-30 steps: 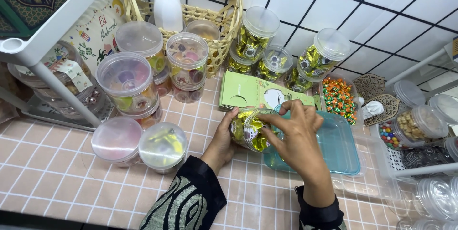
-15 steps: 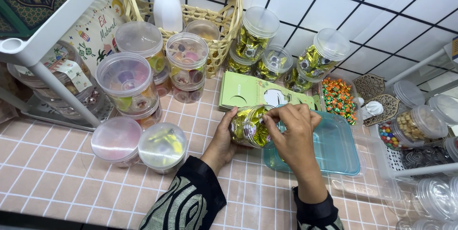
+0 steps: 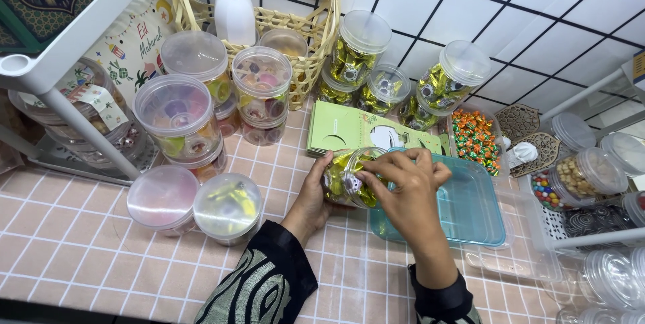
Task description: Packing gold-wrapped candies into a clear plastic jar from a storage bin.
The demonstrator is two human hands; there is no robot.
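Left hand [image 3: 314, 198] wraps the tilted clear jar of gold-wrapped sweets [image 3: 349, 177] above the blue tray [image 3: 470, 210]; right hand [image 3: 403, 186] fingertips pinch at its mouth; keep jar steady, mouth over tray.

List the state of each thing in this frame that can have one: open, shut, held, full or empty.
Small clear jar: tilted, held by left hand, holds gold-wrapped sweets; lid not visible.
Right hand: fingers at the jar's mouth.
Blue container: open, looks empty.
Two jars in front: lidded.
Stacked jars: lidded, filled.
Jars by the wall: lidded, filled.
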